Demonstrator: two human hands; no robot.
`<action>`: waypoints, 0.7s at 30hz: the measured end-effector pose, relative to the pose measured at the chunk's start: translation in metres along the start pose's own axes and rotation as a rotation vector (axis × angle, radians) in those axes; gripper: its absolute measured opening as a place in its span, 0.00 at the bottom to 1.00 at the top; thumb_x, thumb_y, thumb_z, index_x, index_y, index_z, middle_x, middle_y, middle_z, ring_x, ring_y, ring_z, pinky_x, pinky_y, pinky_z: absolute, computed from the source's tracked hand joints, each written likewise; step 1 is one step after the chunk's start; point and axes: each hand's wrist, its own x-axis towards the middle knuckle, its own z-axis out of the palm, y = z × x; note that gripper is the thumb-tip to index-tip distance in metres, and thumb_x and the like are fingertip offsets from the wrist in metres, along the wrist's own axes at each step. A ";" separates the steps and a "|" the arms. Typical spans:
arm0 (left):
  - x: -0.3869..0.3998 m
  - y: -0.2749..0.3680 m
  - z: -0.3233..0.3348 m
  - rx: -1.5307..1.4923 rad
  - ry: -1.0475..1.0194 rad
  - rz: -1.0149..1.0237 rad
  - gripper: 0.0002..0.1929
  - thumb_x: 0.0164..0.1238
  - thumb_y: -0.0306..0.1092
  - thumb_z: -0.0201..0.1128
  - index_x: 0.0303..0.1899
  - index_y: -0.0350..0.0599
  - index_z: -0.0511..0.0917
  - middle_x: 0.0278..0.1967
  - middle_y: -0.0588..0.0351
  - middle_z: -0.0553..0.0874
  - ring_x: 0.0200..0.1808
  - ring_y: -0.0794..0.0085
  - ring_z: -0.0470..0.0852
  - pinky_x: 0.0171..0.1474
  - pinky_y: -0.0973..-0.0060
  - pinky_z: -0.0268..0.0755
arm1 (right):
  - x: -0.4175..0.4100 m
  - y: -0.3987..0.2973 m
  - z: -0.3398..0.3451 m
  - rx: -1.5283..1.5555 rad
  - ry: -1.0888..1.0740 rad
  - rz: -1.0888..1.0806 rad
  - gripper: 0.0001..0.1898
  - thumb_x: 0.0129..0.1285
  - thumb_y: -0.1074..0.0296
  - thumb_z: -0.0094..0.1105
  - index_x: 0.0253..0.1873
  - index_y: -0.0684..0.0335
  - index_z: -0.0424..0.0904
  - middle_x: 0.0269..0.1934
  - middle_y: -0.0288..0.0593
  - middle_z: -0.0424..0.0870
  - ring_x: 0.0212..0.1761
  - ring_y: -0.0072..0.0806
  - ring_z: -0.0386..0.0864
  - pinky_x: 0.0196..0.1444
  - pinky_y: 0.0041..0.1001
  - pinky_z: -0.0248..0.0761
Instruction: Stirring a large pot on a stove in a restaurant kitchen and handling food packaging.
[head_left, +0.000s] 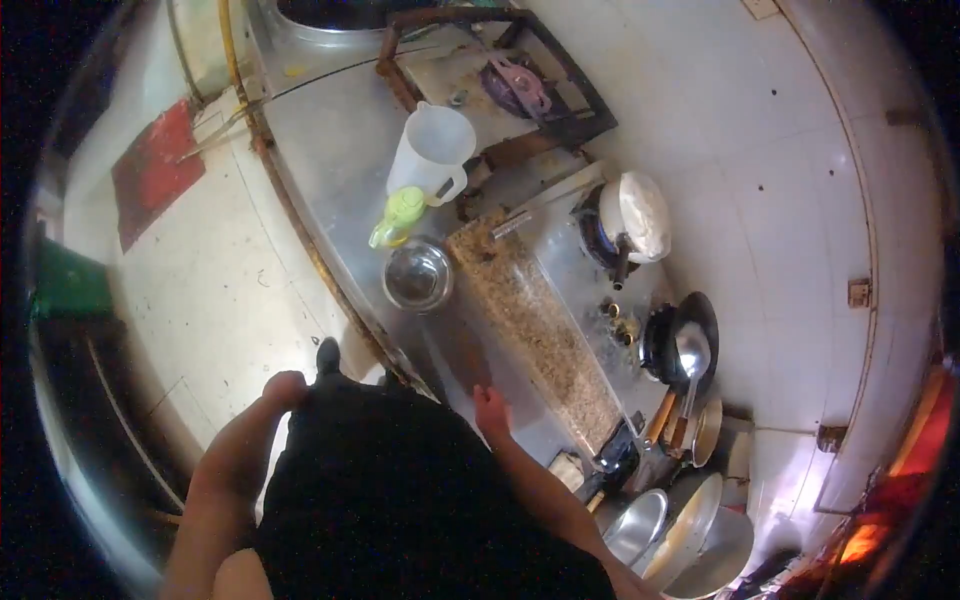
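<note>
My left hand (285, 390) hangs at my side above the pale floor, its fingers curled and partly hidden from view; I cannot tell whether it holds anything. My right hand (491, 411) is low over the metal counter (337, 165), near its front side, with nothing seen in it. Whether it touches the surface is unclear. Further along the counter stands a round metal bowl (418, 277). Just past the bowl is a small yellow-green plastic container (403, 210) with a spout-like end, beside a translucent white plastic pitcher (427, 161).
A glass-topped gas stove (562, 232) with a dirty front strip runs along the tiled wall. A white-covered pot (637, 217) and a dark pan (701, 315) with a metal ladle (691, 356) sit there. Metal basins (637, 525) lean at right. A rusty frame (577, 75) surrounds another burner.
</note>
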 end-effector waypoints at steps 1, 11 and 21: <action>-0.002 0.006 -0.007 -0.028 0.003 -0.028 0.14 0.53 0.39 0.52 0.33 0.41 0.81 0.35 0.45 0.83 0.41 0.55 0.81 0.45 0.64 0.72 | 0.000 0.000 -0.001 0.004 -0.011 0.003 0.22 0.62 0.45 0.45 0.37 0.62 0.75 0.34 0.53 0.80 0.36 0.51 0.78 0.39 0.45 0.69; -0.009 0.017 -0.026 -0.030 -0.026 -0.049 0.12 0.52 0.37 0.54 0.31 0.41 0.81 0.34 0.44 0.83 0.38 0.54 0.81 0.43 0.63 0.73 | -0.007 -0.023 -0.018 0.008 -0.060 0.100 0.24 0.61 0.42 0.45 0.41 0.60 0.77 0.36 0.52 0.81 0.38 0.49 0.78 0.41 0.42 0.69; -0.005 0.009 -0.017 -0.028 0.009 -0.028 0.14 0.53 0.41 0.55 0.30 0.41 0.81 0.33 0.44 0.82 0.38 0.55 0.81 0.42 0.62 0.73 | -0.010 -0.038 -0.027 0.020 -0.027 0.116 0.21 0.61 0.46 0.48 0.37 0.61 0.76 0.34 0.53 0.80 0.36 0.48 0.78 0.39 0.41 0.69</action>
